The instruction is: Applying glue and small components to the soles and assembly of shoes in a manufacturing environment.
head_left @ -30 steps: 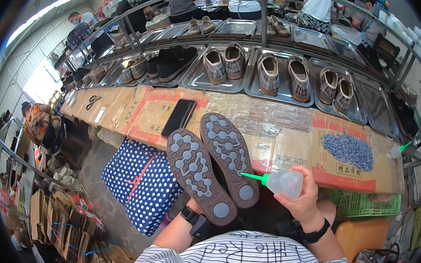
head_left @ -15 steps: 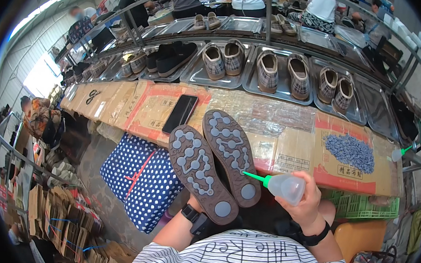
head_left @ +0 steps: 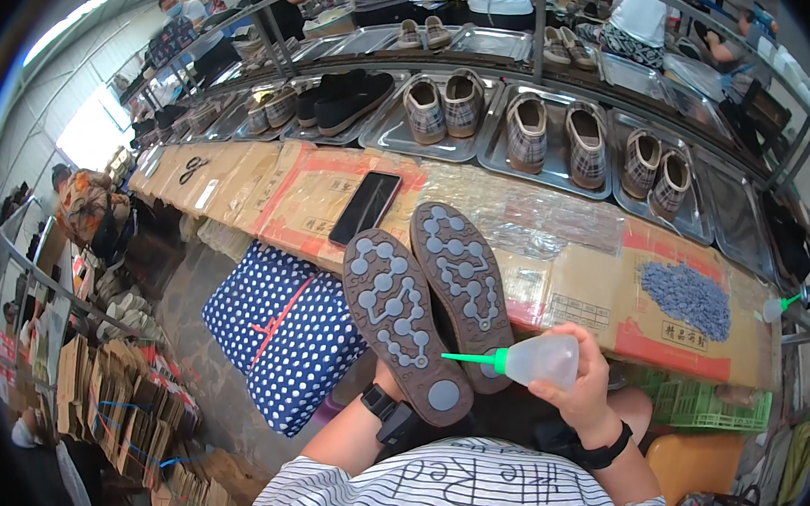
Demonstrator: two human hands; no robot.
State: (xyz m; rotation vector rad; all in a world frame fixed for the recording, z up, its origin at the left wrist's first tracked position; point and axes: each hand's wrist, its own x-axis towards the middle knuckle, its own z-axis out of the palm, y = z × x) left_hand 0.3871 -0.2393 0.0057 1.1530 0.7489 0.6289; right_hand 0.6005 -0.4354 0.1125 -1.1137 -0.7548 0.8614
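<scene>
Two shoes are turned with their brown soles up, side by side: the left shoe (head_left: 381, 289) and the right shoe (head_left: 459, 259). Grey-blue discs and linking bars stand out on both soles. My left hand (head_left: 386, 381) grips the pair from beneath at the heel end; its fingers are mostly hidden behind them. In my right hand (head_left: 587, 389), fingers wrapped round it, lies a translucent squeeze bottle (head_left: 549, 359) with a long green nozzle. The nozzle's tip is at the inner edge of the left sole, above its round heel disc, and the bottle covers the right shoe's heel disc.
A cardboard-covered bench (head_left: 557, 255) ahead bears a phone (head_left: 367, 209), scissors (head_left: 192, 171) and a pile of small blue-grey pieces (head_left: 687, 299). Metal trays (head_left: 545, 174) with shoes line its back. A polka-dot cloth bundle (head_left: 284, 334) is at left, a green crate (head_left: 712, 403) at right.
The nozzle tip has moved from the right shoe's sole to the left sole's inner edge near the heel. The whole view has shifted slightly. Both hands keep their hold.
</scene>
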